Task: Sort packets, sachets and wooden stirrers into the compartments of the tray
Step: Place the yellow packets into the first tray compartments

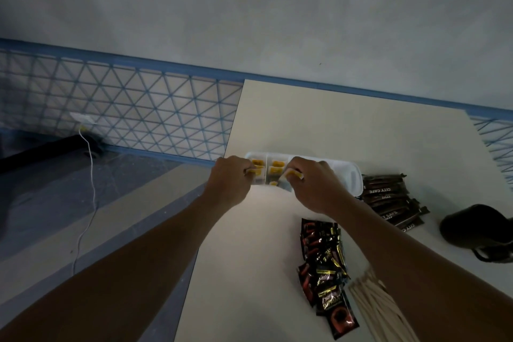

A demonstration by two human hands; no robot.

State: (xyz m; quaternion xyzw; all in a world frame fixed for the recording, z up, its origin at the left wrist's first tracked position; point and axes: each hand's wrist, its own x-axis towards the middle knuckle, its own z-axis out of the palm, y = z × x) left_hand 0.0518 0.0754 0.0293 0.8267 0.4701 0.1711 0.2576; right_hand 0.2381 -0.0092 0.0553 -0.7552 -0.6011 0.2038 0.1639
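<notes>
Yellow sachet (pixel 254 173) pinched at its edge by the left hand (pixel 231 179), fingers curled, over the leftmost compartment of the tray (pixel 341 172); right hand (pixel 315 184) curled as well, nipping a second sachet (pixel 292 174) just above the middle compartments. More loose sachets (pixel 275 168) already lie in the left compartments. White plastic tray sits by the table's left edge, its right end bare. Sachets look feather-light, flat, floppy, a bit slick; an edge pinch should do, probably dropped in flat. Just right of the tray, brown stick packets (pixel 388 197) lie fanned on the table (pixel 305 119), not sorted yet. Nearer the person, a pile of red-black packets (pixel 323 266), glossy, likely to slide apart; beside it wooden stirrers (pixel 369 305), stiff and thin, best gathered as a bundle round the middle. Black object (pixel 477 228) far right, can't tell what
</notes>
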